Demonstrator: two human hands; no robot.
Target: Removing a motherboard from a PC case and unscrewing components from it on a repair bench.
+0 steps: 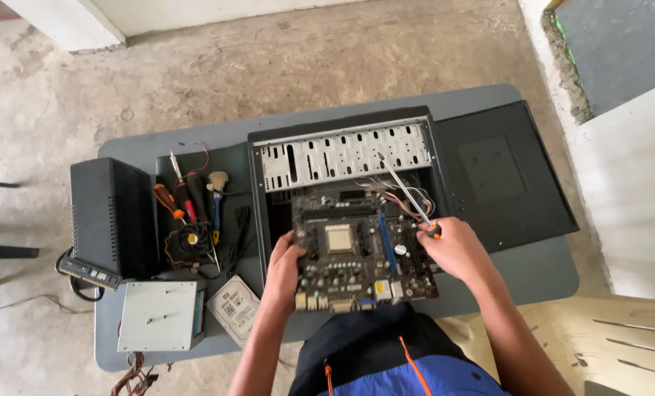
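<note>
A dark motherboard [360,257] with a pale square socket is held over the near edge of an open black computer case [342,158]. My left hand [285,271] grips the board's left edge. My right hand [452,246] holds the board's right edge and also a long screwdriver [404,189] with an orange and black handle, its shaft pointing up into the case. Loose wires [397,192] lie inside the case behind the board.
The grey table [540,275] also carries a black side panel [503,176], a black power supply [111,216], several screwdrivers and pliers [188,196], a cooler fan [190,240], a silver optical drive [159,315] and a hard disk [234,308]. A pale chair [606,337] stands at right.
</note>
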